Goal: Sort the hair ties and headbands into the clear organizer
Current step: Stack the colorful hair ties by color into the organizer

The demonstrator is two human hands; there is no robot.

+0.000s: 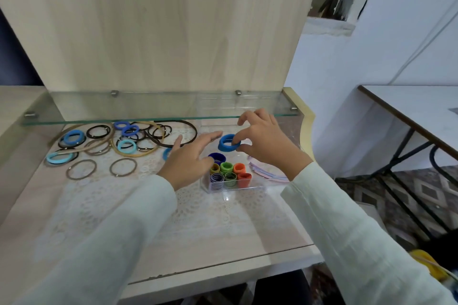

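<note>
From the head camera, the right hand (260,138) pinches a thick blue hair tie (228,142) between thumb and forefinger, holding it in the air just above the back part of the clear organizer (233,187). The left hand (189,158) is spread flat with fingers stretched out and holds nothing; it hovers low at the organizer's left edge, and whether the palm touches the bench (173,220) is hard to say.

The organizer stands on the bench near its right side. Its front section holds rolled ties on end: striped purple and striped green ones at the front wall, olive, green and orange ones behind them, a red-orange one at the front right, and a dark blue one (217,156) further back. Pale pink and lilac bands (266,172) lie just right of these, partly hidden under the right wrist.

Well to the left, a loose pile of hair ties and headbands (124,141) lies on the bench under a glass shelf (158,106): blue, light blue, black and brown rings, with larger tan and dark brown hoops overlapping them. Two brown ties (81,169) lie apart in front of the pile.
</note>
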